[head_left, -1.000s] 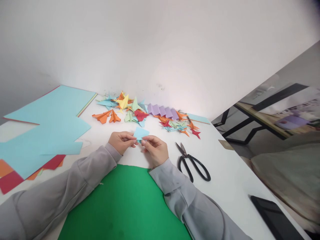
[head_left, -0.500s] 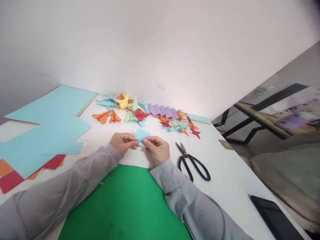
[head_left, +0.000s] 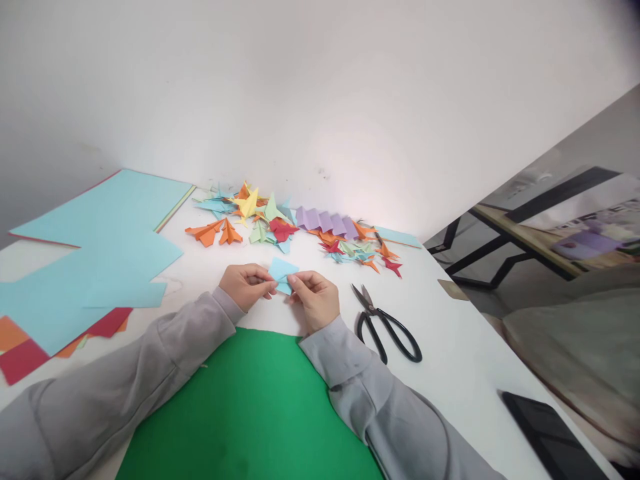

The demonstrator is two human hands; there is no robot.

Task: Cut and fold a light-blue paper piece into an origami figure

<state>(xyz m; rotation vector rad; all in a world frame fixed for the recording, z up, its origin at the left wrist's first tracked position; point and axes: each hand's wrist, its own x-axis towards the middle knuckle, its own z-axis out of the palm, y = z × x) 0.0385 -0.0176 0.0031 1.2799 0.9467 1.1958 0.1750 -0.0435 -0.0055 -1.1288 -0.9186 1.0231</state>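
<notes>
A small light-blue piece of paper (head_left: pixel 282 268), partly folded, is held between my two hands above the white table. My left hand (head_left: pixel 247 287) pinches its left edge between thumb and fingers. On the other side, my right hand (head_left: pixel 316 298) has thumb and fingertips closed on the right edge, near a fold line. Parts of the paper are covered by my fingertips. Just below my wrists lies a green sheet (head_left: pixel 250 400). Black-handled scissors (head_left: pixel 375 317) rest to the right of my right hand, blades slightly apart.
Folded paper figures (head_left: pixel 249 205) in several colours lie along the wall, beside a pleated purple paper strip (head_left: pixel 327 222). Light-blue sheets (head_left: pixel 125 257) and red and orange scraps (head_left: pixel 23 360) cover the left side. A black phone-like device (head_left: pixel 550 433) sits near the right table edge.
The light-blue paper has shifted slightly in my fingers, and a slanted fold edge shows more plainly across it. Both hands have stayed almost in place.
</notes>
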